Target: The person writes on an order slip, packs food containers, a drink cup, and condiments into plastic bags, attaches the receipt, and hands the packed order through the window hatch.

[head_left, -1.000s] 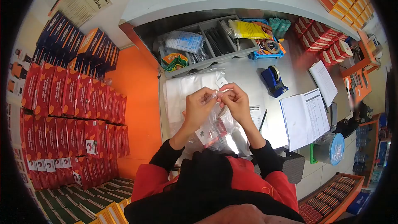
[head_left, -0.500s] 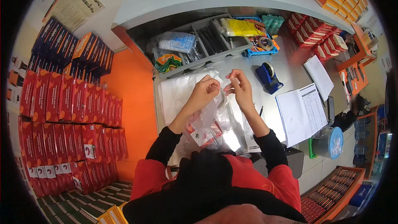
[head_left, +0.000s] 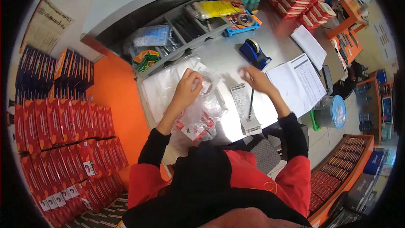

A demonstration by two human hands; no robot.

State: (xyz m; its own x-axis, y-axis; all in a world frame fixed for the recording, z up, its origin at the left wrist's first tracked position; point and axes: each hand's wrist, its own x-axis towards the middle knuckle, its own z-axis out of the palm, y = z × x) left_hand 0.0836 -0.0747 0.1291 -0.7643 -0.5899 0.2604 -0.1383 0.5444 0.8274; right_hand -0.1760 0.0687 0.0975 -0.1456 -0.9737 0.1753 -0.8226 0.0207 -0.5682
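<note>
My left hand (head_left: 188, 86) is closed on the gathered top of a clear plastic bag (head_left: 195, 112). Inside the bag are red-and-white packets (head_left: 197, 127), partly hidden by folds of plastic. Off to the right, my right hand (head_left: 258, 80) hovers above the counter, its fingertips smeared by motion. It is nearest to the blue tape dispenser (head_left: 255, 55), just beyond it. Below that hand a printed receipt (head_left: 241, 103) lies on the metal counter, with a black pen (head_left: 252, 101) across it.
A grey divided tray (head_left: 181, 27) holding packaged bags stands along the back, beside a blue basket (head_left: 242, 28). An open notebook (head_left: 297, 82) lies at the right. Stacked red boxes (head_left: 63, 122) fill the left side, and a blue-lidded bucket (head_left: 337, 112) stands at far right.
My hands have parted: the right moved right towards the tape dispenser, while the left stays at the bag. The receipt and pen are more exposed. The camera view has shifted.
</note>
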